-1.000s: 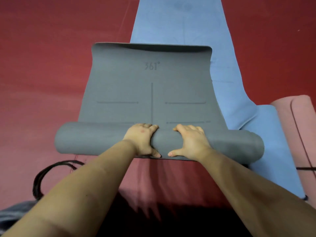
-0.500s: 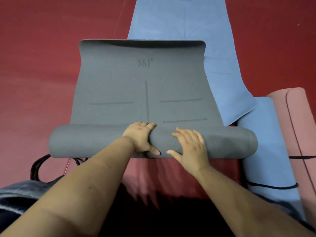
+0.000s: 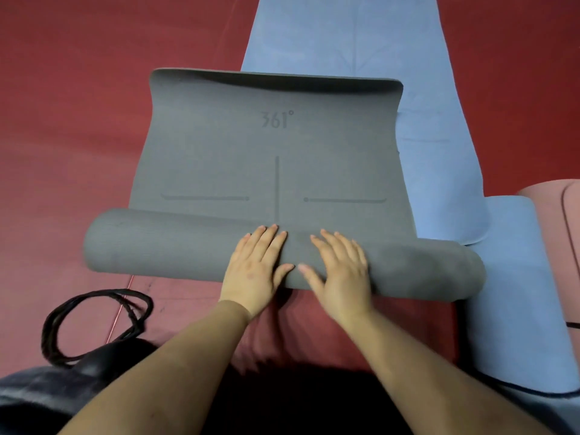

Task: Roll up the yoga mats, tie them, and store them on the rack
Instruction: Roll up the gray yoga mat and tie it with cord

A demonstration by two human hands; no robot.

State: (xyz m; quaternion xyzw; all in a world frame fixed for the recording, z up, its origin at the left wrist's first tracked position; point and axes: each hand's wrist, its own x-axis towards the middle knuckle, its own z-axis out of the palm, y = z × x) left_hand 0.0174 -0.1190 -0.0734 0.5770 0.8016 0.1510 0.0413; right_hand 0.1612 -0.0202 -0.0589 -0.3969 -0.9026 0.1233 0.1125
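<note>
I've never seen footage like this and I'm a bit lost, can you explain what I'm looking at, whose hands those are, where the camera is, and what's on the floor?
There is no machine here. The camera sits on a person's head and looks down at their own arms. Their left hand and right hand lie flat, fingers straight, on the rolled part of a grey yoga mat, pressing it rather than gripping it. The rest of that mat lies unrolled ahead on the red floor. Behind it is a flat blue mat. At the right lie a rolled blue mat and a rolled pink mat. A black strap lies at the lower left.
</note>
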